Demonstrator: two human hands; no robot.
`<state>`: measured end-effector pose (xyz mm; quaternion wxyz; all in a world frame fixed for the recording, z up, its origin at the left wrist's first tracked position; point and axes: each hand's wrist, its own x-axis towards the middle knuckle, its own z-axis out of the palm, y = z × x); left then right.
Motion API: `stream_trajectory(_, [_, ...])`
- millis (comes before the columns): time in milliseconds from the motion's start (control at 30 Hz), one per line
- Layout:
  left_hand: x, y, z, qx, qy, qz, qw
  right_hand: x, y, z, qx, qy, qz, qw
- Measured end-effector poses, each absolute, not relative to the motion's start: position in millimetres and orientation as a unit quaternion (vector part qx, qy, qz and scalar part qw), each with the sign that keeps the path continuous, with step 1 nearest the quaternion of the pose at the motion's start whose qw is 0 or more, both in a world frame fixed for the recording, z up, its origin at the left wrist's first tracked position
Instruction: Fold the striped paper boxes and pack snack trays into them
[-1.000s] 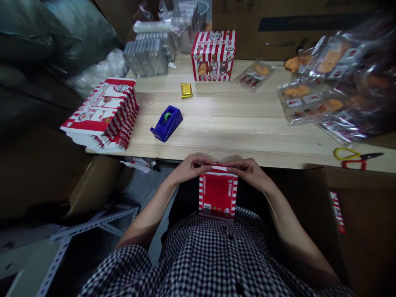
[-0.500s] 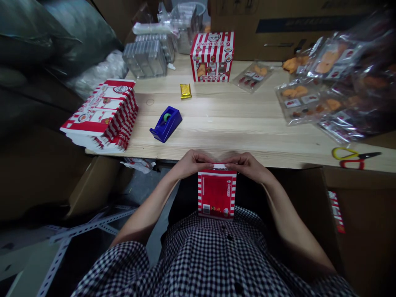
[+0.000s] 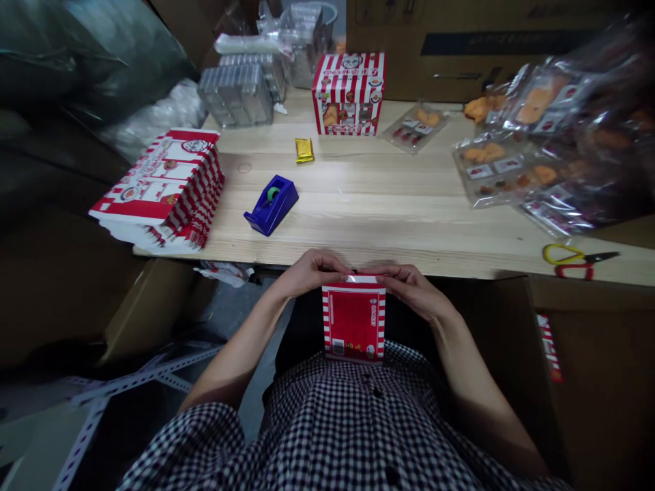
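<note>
A red and white striped carton (image 3: 354,320) stands against my lap at the table's front edge, its printed panel with a barcode facing me. My left hand (image 3: 316,270) pinches the left end of its upper edge, where a white flap shows. At the right end of that edge, my right hand (image 3: 412,290) has its thumb and fingers closed on the carton. The carton's far side is hidden. Beyond the hands, a blue tape dispenser (image 3: 271,206) with a green roll rests on the table.
Flat striped cartons (image 3: 166,181) are stacked at left. A striped box (image 3: 349,95), gold packet (image 3: 303,150) and clear plastic cases (image 3: 236,95) stand behind. Bagged toy sets (image 3: 512,167) pile up at right, near scissors (image 3: 580,259). An open cardboard box (image 3: 588,300) sits below.
The whole view has shifted slightly. My right hand's fingers have moved a little on the carton's upper edge, and both hands still hold it.
</note>
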<state>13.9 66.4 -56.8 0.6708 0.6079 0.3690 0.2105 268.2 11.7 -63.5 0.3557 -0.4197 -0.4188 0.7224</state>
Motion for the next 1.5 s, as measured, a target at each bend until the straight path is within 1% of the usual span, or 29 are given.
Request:
stream_trajectory(100, [11.2, 67.0, -53.1, 0.617, 0.359, 0.193, 0.674, 268.9, 3.9, -62.7, -0.418, -0.405, 0.733, 0.353])
stream_trajectory(233, [8.2, 67.5, -46.3, 0.644, 0.338, 0.153, 0.669, 271.5, 2.4, -59.1, -0.428, -0.430, 0.716, 0.345])
stream_trajectory(367, [9.2, 66.7, -40.3, 0.666, 0.336, 0.147, 0.649, 280.0, 14.7, -54.6, -0.419, -0.469, 0.717, 0.300])
stream_trajectory(500, [8.0, 68.8, -38.7, 0.664, 0.329, 0.140, 0.656, 288.9, 31.5, -54.7, -0.390, -0.490, 0.737, 0.256])
stream_trajectory(633, [5.3, 73.1, -38.4, 0.658, 0.318, 0.125, 0.671, 287.4, 41.8, -56.0, -0.374, -0.517, 0.733, 0.234])
stream_trajectory(733, [13.9, 72.3, -42.0, 0.667, 0.349, 0.147, 0.641, 280.3, 43.7, -58.0, -0.379, -0.516, 0.732, 0.234])
stream_trajectory(833, [30.1, 68.3, -51.5, 0.672, 0.387, 0.213, 0.595, 272.6, 40.0, -63.6, -0.411, -0.494, 0.717, 0.271])
stream_trajectory(1000, [41.8, 65.3, -64.6, 0.671, 0.355, 0.257, 0.599, 260.1, 16.0, -75.6, -0.440, -0.438, 0.676, 0.397])
stream_trajectory(1100, [39.4, 65.4, -65.0, 0.674, 0.331, 0.279, 0.599, 251.7, -2.0, -79.6, -0.448, -0.423, 0.649, 0.446])
stream_trajectory(1300, [37.3, 62.2, -62.6, 0.648, 0.317, 0.292, 0.628, 245.0, -14.7, -82.3, -0.447, -0.408, 0.648, 0.461])
stream_trajectory(1500, [33.5, 68.6, -60.4, 0.672, 0.295, 0.239, 0.636, 247.7, -11.8, -79.7, -0.453, -0.442, 0.631, 0.449])
